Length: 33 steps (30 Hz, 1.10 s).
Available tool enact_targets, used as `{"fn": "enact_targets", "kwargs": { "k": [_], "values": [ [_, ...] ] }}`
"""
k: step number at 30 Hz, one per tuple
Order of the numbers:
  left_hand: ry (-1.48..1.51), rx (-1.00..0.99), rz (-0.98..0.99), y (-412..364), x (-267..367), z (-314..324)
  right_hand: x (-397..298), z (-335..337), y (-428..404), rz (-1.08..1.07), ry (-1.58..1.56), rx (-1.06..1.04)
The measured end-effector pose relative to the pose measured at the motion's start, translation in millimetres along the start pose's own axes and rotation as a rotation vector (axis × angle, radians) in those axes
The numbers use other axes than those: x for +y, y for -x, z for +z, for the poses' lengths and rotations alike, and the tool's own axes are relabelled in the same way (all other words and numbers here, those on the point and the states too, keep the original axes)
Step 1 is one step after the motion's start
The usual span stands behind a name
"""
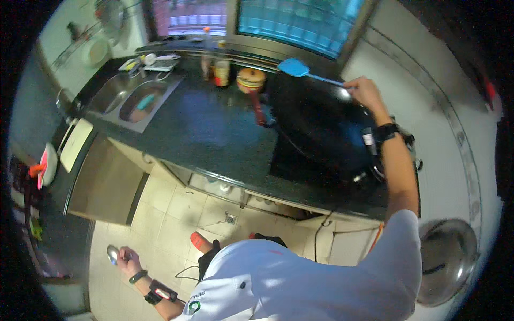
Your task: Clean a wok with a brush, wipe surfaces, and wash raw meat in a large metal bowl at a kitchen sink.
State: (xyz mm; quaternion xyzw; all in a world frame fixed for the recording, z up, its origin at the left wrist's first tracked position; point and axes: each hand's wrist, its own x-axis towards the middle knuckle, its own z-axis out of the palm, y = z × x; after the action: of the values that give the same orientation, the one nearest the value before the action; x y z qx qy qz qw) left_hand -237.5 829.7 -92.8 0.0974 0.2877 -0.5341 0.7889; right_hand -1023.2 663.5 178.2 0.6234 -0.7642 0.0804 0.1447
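Observation:
My right hand (366,94) grips the handle of a blue spatula (294,68), which is held over the far edge of a large black wok (321,116) on the dark stone counter. Down at the lower left, above the tiled floor, my left hand (129,261) is closed around a metal spoon (113,255). Left of the wok stands a small pot (251,79) with a lid and a dark red handle (257,108) pointing toward me. The inside of the wok is too dark to make out.
A double steel sink (134,124) lies at the counter's left, with a teal item inside. Bottles (221,72) stand by the window. A cutting board (76,144) leans at the left. Open cabinet doors (106,184) stick out below. A large metal lid (449,263) is at lower right.

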Motion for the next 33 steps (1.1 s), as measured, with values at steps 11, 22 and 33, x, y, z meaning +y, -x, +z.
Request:
{"fn": "enact_targets", "kwargs": {
  "k": [11,22,33],
  "values": [
    [0.013,0.067,-0.038,-51.9,56.9,6.1,-314.1,-96.0,-154.6,-0.407,0.104,-0.007],
    [-0.620,-0.038,0.383,-118.4,164.9,96.8,-520.0,12.7,-157.1,-0.357,0.194,0.236],
    [-1.386,-0.496,0.497,-225.5,54.6,307.4,-296.3,-5.2,48.5,0.561,0.133,0.159]
  ]
}}
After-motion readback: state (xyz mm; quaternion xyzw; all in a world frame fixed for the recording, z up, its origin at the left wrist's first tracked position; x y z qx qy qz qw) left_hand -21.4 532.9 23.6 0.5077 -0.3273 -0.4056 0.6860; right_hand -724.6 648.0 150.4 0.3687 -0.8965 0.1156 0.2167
